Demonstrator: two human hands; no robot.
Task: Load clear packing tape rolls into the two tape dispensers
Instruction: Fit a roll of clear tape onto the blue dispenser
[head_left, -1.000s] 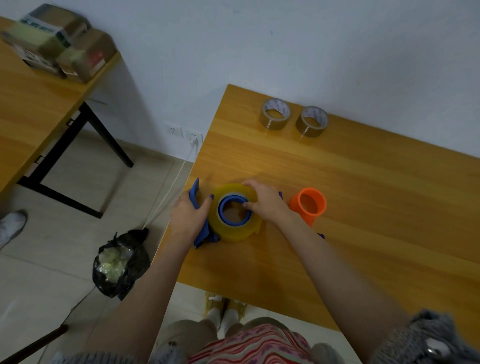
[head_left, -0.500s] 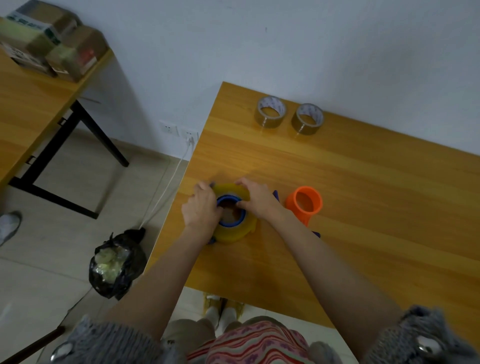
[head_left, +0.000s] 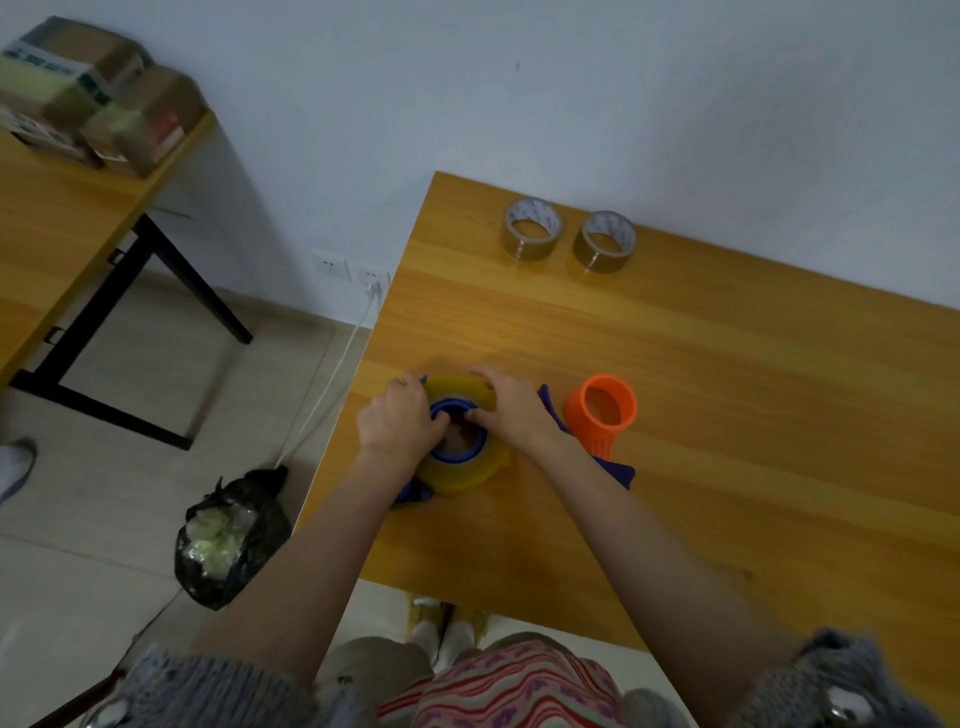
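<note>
A yellowish clear tape roll lies flat around the hub of the blue dispenser near the table's left edge. My left hand covers the roll's left side, fingers curled over its rim. From the right, my right hand presses on its top, thumb at the blue hub. The orange dispenser stands just to the right with an empty hub; its base is partly hidden by my right arm. Two brownish tape rolls sit at the table's far edge.
The wooden table ends just left of my hands, and its left edge drops to the floor. Down there are a black rubbish bag and a white cable. A second table with cardboard boxes stands at the far left.
My left hand has moved from the dispenser's left side onto the tape roll. My right hand has stayed on the roll. The view has shifted slightly.
</note>
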